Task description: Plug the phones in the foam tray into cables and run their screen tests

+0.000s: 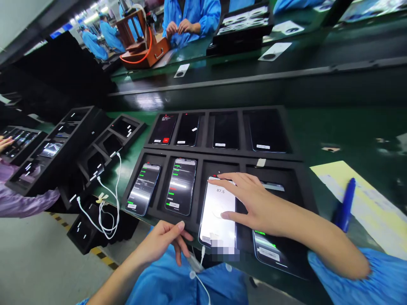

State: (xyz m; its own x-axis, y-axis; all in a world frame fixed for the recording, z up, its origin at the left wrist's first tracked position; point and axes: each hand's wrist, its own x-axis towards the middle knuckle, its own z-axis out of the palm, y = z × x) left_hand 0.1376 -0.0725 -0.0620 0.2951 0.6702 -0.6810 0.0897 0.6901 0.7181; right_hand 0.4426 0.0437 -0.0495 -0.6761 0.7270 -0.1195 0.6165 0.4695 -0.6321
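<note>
A black foam tray (197, 153) on the green bench holds several phones in two rows. My right hand (251, 200) lies open over a phone with a bright white screen (218, 220) in the near row, its thumb touching the screen and its fingers stretched left across the phone's top. My left hand (165, 241) rests at the tray's near edge, fingers curled on the rim, just left of a white cable (199, 271) plugged into that phone. Two phones showing green text (180, 185) lie to the left; another lit phone (270, 250) lies under my right forearm.
More black trays with phones (51, 148) and white cables (104, 212) stand at the left. A yellow sheet (372, 207) with a blue pen (345, 205) lies at the right. Across the bench, a person in blue (190, 21) sits by a brown press (143, 42). A purple sleeve (25, 201) shows at left.
</note>
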